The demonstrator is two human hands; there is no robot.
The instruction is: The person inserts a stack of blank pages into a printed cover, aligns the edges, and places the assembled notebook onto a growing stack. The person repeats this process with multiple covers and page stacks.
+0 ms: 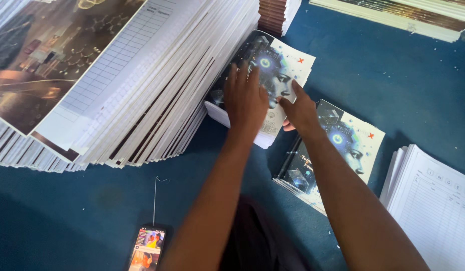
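My left hand (245, 98) lies flat on the glossy cover of a notebook (285, 62) that tops a small stack, fingers spread over the dark picture. My right hand (300, 110) grips the near right edge of that same notebook, thumb under the cover. A second stack of notebooks with the same blue face picture (350, 145) lies just to the right, under my right forearm.
A tall leaning pile of notebooks (142, 95) fills the left. White ruled index sheets (433, 200) lie at the right edge. More book stacks (408, 15) sit at the top. A phone with a lit screen (147, 248) and a thin cable rest on the blue floor covering (408, 85).
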